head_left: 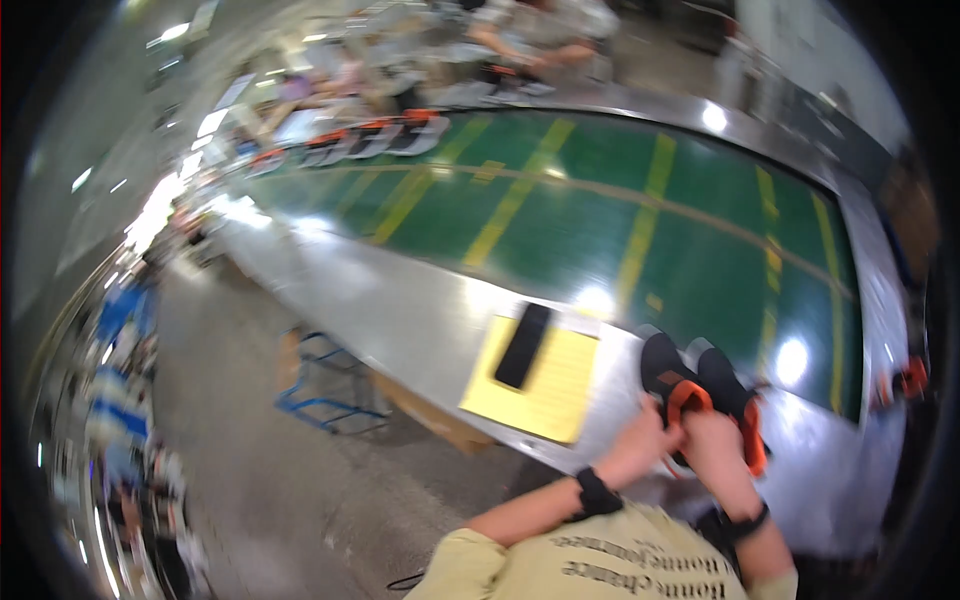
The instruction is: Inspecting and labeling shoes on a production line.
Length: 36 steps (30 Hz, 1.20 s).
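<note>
a long green belt [580,220] crossed by several yellow stripes runs through a large, motion-blurred workroom, framed by a shiny metal border [390,305] that catches bright lamp glare; below it lies a grey floor [230,400] with one blue metal frame [330,410]. two black-and-orange shoes [660,361] are side by side at the near right, over the metal border, toes towards the green. the left hand [645,437] has its fingers bent in at the orange collar of the nearer-left shoe; the right hand [712,445], partly curled, is close beside it against the shoes. blur hides the fingertips, so i cannot tell how firmly either one grips. one dark phone [523,346] rests on one yellow sheet [555,400] to the left. at least four more shoes [415,133] stand in a row at the far side, near a seated co-worker [545,40]. dark printed lettering crosses the wearer's pale yellow shirt [590,555]; faint lines on the sheet are too blurred to read.
</note>
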{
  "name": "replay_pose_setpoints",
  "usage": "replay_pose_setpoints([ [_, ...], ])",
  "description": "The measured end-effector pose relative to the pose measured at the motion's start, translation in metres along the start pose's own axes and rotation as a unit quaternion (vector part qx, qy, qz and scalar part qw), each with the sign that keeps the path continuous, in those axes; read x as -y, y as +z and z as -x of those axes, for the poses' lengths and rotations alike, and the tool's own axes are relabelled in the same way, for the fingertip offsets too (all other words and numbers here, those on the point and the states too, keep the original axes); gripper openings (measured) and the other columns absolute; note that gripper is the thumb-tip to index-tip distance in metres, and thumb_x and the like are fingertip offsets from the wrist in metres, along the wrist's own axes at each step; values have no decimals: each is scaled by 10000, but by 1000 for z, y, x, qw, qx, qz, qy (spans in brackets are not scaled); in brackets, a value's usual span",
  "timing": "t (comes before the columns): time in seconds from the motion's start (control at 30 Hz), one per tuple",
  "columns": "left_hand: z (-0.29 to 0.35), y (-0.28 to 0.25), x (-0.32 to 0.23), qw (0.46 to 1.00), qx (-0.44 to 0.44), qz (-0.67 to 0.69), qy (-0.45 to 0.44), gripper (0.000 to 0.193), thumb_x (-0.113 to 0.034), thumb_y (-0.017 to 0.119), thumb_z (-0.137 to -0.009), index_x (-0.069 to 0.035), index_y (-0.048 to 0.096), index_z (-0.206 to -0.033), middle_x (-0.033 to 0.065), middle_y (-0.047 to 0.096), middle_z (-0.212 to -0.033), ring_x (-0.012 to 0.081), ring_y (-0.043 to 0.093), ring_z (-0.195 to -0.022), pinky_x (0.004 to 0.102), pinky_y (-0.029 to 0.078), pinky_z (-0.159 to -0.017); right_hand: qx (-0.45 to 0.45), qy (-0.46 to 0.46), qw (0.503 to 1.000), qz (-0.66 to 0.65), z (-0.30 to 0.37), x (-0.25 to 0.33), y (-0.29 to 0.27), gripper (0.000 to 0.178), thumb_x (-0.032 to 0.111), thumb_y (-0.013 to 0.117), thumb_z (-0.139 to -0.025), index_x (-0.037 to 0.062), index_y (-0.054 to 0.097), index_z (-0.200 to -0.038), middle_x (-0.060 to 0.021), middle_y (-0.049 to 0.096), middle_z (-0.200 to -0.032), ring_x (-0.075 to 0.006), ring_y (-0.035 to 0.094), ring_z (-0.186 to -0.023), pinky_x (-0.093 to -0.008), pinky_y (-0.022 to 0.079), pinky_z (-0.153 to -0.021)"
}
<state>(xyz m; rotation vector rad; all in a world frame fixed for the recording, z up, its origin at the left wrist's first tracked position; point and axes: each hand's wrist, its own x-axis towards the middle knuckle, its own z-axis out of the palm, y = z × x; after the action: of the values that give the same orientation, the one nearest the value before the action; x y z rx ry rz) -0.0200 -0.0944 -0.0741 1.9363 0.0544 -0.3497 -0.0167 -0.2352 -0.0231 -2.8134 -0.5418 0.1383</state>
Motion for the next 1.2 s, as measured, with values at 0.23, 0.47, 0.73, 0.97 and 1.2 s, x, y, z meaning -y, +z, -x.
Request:
replay_pose_setpoints([
  [0.23,1,-33,9,985,62,150,-65,383,-92,595,-813,-26,260,-987,104,527,-841,109,563,-702,238,504,-497,31,75,994,-72,-33,-2,2,62,65,614,-648,45,664,-680,-169,629,-700,-331,634,-693,-418,512,-634],
  [0.47,2,-30,9,976,95,187,-60,376,-81,600,-814,-27,265,-976,87,515,-862,90,542,-665,249,530,-551,102,81,990,-47,-29,1,5,81,86,628,-647,51,676,-702,-129,635,-681,-292,641,-676,-382,510,-592],
  [0.73,1,-33,11,978,103,177,-52,431,-107,625,-820,-3,259,-1023,80,507,-854,82,533,-666,240,499,-552,154,19,980,126,-30,17,9,113,183,642,-679,89,679,-729,-61,643,-681,-198,651,-676,-312,493,-527],
  [0.97,-1,-35,18,971,131,198,-36,474,-115,636,-816,15,253,-1063,88,487,-870,84,511,-683,233,473,-578,151,15,982,112,-33,10,11,114,159,649,-640,76,672,-714,-69,635,-676,-209,646,-674,-322,482,-523],
  [1.2,-4,-33,26,980,123,155,-15,468,-131,640,-816,9,266,-1060,94,484,-882,89,494,-737,233,442,-633,192,14,973,130,-39,13,8,133,183,632,-700,95,687,-784,-53,649,-733,-203,645,-706,-314,487,-533],
])
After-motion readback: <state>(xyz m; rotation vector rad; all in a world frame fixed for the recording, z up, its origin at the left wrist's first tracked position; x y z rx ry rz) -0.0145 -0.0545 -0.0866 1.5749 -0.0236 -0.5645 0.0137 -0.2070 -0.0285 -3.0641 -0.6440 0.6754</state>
